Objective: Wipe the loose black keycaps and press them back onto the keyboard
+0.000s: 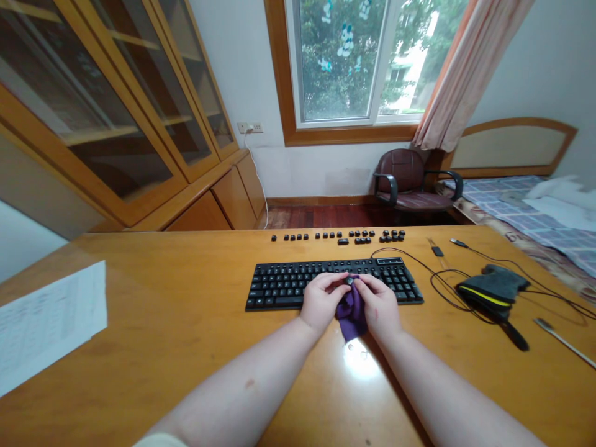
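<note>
Purple cloth (352,316) hangs bunched between the two hands over the near edge of the keyboard (279,282), right of its middle, its lower corner falling past that edge towards the wood. A small black keycap (350,281) sits at the top of the folds, among the fingertips. The left hand (325,301) is narrowed to a pinch on the keycap; the right hand (380,307), also drawn in narrow, grips the cloth against it. The keycap looks dark and blocky, partly covered by fingers, and any lettering is too small to read. The cloth is soft, creased and deep in colour.

The keyboard lies nearly parallel to the desk's far edge. Behind it, loose keycaps (343,241) stand in small groups along that edge, with a narrow strip of wood between them and the keyboard. Leftward, a broad stretch of bare desk (177,323) gives room as far as the printed paper (56,323); more open wood lies in front, between the forearms. The right side is tighter: a looping black cable (435,279), a dark grey item with a yellow stripe (496,285), and a white-handled brush (565,343) beyond it.
</note>
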A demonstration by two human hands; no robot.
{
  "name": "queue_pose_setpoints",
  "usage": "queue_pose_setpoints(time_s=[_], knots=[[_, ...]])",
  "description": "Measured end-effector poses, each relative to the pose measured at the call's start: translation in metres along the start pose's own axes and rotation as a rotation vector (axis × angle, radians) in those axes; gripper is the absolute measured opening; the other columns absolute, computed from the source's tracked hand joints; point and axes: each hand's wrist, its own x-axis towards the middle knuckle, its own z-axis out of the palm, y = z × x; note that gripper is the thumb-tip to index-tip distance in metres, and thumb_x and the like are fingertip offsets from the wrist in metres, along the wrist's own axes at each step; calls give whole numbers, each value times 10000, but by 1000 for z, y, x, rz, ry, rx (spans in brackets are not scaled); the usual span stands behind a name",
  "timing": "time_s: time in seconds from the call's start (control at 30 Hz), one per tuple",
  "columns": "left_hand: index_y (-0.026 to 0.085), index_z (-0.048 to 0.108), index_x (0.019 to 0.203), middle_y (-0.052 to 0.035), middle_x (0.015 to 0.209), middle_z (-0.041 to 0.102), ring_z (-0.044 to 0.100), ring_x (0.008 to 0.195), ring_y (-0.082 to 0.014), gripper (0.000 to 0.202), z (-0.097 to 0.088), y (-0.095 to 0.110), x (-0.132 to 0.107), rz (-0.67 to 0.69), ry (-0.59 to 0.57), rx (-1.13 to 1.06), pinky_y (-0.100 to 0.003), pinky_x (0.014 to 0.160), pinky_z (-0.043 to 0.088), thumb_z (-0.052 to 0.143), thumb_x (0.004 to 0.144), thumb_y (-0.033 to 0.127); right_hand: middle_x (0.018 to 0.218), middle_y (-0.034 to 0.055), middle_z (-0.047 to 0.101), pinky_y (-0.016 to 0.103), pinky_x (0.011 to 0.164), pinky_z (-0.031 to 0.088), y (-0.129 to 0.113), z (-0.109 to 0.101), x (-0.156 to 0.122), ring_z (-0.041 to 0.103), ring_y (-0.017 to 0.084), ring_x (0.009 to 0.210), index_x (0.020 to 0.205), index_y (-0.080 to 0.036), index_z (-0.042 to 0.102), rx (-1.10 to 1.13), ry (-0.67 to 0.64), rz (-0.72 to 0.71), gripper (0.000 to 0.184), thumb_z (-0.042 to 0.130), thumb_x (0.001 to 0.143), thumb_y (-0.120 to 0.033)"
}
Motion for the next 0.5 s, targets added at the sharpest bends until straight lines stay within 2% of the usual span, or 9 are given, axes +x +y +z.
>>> queue_pose_setpoints(time_s=[0.1,0.23,0.33,0.43,0.5], knots=[[158,654,871,-56,858,649,625,787,-155,214,1,-6,-1,20,5,9,-305,764,519,680,659,165,950,64,688,389,868,439,1,0,0,604,226,919,893,-203,700,51,70,48,231,635,728,-352],[161,624,867,-50,881,627,617,824,-148,188,-1,-10,-2,80,-27,92,-303,795,514,628,684,117,985,47,673,361,868,431,2,1,1,592,211,938,944,-233,691,57,-85,41,258,671,696,-304],[175,608,921,-41,900,631,619,832,-140,237,-3,-9,-3,73,-68,105,-299,805,515,587,700,90,862,29,667,327,781,450,1,1,2,599,186,828,852,-234,708,38,-147,6,173,674,689,-281],[191,592,984,-29,908,638,622,828,-134,311,-2,-9,-4,54,-83,107,-297,814,516,592,694,80,768,21,648,307,725,446,-1,0,2,589,173,756,743,-218,707,14,-127,-40,91,661,696,-281],[201,585,1022,-21,901,641,624,819,-131,363,-1,-8,-4,47,-83,111,-294,816,516,610,682,76,744,21,654,304,707,445,-1,0,3,587,173,734,722,-206,699,15,-108,-7,106,660,694,-301]])
